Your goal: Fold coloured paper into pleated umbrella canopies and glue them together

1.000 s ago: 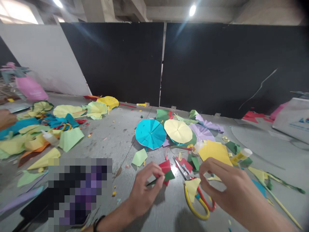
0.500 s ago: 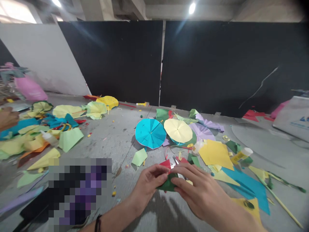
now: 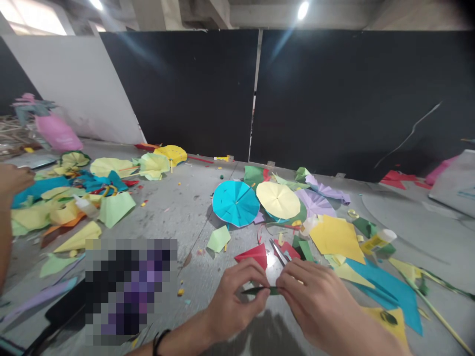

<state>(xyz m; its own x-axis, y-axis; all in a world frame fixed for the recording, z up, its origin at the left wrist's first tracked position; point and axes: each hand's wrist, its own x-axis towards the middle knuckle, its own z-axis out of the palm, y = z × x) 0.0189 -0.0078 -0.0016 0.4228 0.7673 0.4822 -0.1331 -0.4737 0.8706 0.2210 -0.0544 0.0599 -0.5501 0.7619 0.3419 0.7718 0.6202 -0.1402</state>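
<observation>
My left hand (image 3: 237, 294) pinches a dark green paper piece (image 3: 256, 290) between thumb and forefinger, at the lower middle of the view. The paper appears nearly edge-on, as a thin strip. My right hand (image 3: 319, 296) grips the other end of it with the fingertips. Pointed metal blades (image 3: 281, 253) stick out beyond my right hand; whether the hand touches them is hidden. A red paper piece (image 3: 254, 255) lies just past my left hand. Farther back are a blue pleated paper disc (image 3: 235, 203) and a cream one (image 3: 278, 200).
A yellow sheet (image 3: 337, 239), a glue stick (image 3: 378, 241) and blue paper (image 3: 386, 289) lie to the right. Paper scraps, a small bottle (image 3: 85, 205) and another person's hand (image 3: 15, 179) are at left. Dark panels (image 3: 178, 94) stand behind the table (image 3: 178, 207).
Both hands have moved slightly toward me, and the green paper has turned from face-on to nearly edge-on. More of the red paper and blades shows. The other person's arm reaches farther into view.
</observation>
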